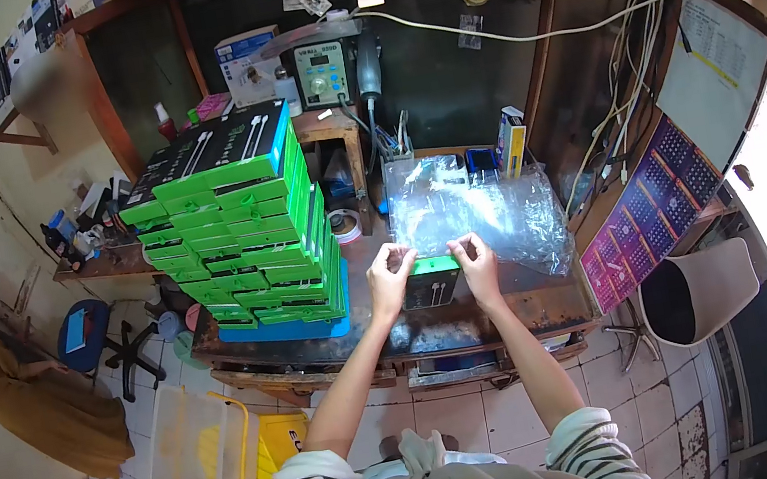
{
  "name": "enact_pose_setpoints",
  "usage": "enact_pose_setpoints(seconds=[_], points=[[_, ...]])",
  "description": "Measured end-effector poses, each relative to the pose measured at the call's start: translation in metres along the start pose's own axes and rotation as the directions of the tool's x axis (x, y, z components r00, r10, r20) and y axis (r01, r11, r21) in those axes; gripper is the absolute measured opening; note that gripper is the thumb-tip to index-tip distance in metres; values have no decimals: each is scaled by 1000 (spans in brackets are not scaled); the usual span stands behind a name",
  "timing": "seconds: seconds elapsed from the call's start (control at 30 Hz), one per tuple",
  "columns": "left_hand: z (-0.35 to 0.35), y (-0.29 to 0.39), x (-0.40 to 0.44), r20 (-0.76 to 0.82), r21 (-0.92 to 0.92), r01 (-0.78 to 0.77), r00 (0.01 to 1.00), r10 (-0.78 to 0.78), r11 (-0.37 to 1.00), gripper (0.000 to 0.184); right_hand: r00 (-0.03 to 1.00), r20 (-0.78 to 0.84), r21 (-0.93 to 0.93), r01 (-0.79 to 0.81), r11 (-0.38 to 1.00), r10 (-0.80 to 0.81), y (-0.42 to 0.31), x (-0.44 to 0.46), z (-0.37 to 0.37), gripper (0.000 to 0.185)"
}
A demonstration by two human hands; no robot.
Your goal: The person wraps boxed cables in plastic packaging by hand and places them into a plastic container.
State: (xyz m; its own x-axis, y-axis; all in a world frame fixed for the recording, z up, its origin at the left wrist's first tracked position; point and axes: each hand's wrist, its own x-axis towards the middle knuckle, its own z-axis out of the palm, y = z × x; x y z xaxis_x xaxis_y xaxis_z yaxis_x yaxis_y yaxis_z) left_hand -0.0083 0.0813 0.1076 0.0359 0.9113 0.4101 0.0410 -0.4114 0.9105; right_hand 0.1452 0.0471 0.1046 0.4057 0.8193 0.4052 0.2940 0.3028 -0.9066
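Observation:
At the front of the workbench, a small black box with a green top edge (432, 289) stands between my hands. My left hand (392, 282) pinches it at its upper left corner, thumb and fingers pressed together. Its upper right corner is pinched the same way by my right hand (479, 271). Whether a thin film lies under my fingertips I cannot make out. Just beyond the box lie clear plastic bags (476, 214). To the left rises a tall stack of similar black and green boxes (236, 234) on a blue mat (307, 330).
A soldering or power unit (322, 73) sits on a wooden shelf behind. A yellow and blue carton (511, 142) stands at the bench's back right. Cables (627, 87) hang on the right. Left on the floor is a clear crate (198, 451); a person in brown (45, 398) is beyond.

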Motion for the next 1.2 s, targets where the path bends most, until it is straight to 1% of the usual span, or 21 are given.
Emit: enact_pose_setpoints(seconds=[0.13,0.17,0.2,0.23,0.3,0.37,0.4,0.47,0.53,0.6,0.63,0.67,0.73,0.8,0.83,0.87,0.9,0.93,1.0,1.07,1.2], points=[[-2,6,1,-54,78,86,995,-82,993,16,998,-14,-7,-59,998,59,-1,5,0,19],[-3,-1,2,-58,189,102,994,-92,977,18,997,-17,-30,-76,997,76,-2,5,-1,21],[-3,-4,2,-57,191,109,993,-100,975,18,996,-20,-54,-93,994,92,-2,5,-1,22],[-4,-7,2,-58,170,118,992,-110,978,19,994,-21,-231,-109,967,107,3,7,-4,26],[-5,-15,3,-50,180,174,985,-168,968,23,982,21,-190,-180,965,188,19,12,-5,27],[-7,-27,5,-21,189,228,973,-228,955,24,930,109,-123,-338,933,351,30,14,-10,26],[-9,-32,7,8,199,276,959,-284,940,24,928,111,-125,-341,932,355,28,14,-11,26],[-12,-43,9,66,182,312,942,-328,932,20,826,223,-58,-519,853,517,23,15,-12,21],[-16,-45,7,170,3,402,902,-397,915,22,790,259,-26,-570,821,556,21,14,-14,19],[-18,-41,8,207,115,439,867,-454,891,26,733,291,-84,-621,779,615,23,15,-16,20],[-15,-36,8,90,145,184,976,-198,972,28,732,291,-85,-622,779,616,23,15,-16,20],[-13,-30,7,-15,206,-78,996,83,975,31,723,297,-82,-632,771,624,23,15,-16,21],[-22,3,10,43,99,-90,995,86,991,42,717,300,-76,-639,765,629,28,17,-15,21],[-31,24,10,467,198,-337,858,213,920,53,800,229,-62,-556,829,554,34,17,-13,26],[-31,23,9,512,167,-350,830,223,922,62,955,105,-455,-200,868,276,31,21,-12,31],[-30,17,10,536,176,-370,813,226,912,63,956,113,-453,-193,871,270,27,24,-12,31],[-31,15,11,543,173,-372,809,227,912,61,991,129,-394,91,915,-44,2,25,-14,33],[-32,14,10,554,167,-372,802,225,913,59,930,119,-336,367,867,-348,-24,23,-18,37],[-30,10,8,498,176,-361,835,234,916,52,871,463,-53,212,976,-164,-55,22,-21,42],[-28,1,4,471,172,-352,850,237,920,48,782,583,-36,293,955,-218,-39,16,-18,42],[-27,-21,-9,422,180,-328,877,228,927,45,810,563,-67,242,968,-164,2,3,-21,43]])
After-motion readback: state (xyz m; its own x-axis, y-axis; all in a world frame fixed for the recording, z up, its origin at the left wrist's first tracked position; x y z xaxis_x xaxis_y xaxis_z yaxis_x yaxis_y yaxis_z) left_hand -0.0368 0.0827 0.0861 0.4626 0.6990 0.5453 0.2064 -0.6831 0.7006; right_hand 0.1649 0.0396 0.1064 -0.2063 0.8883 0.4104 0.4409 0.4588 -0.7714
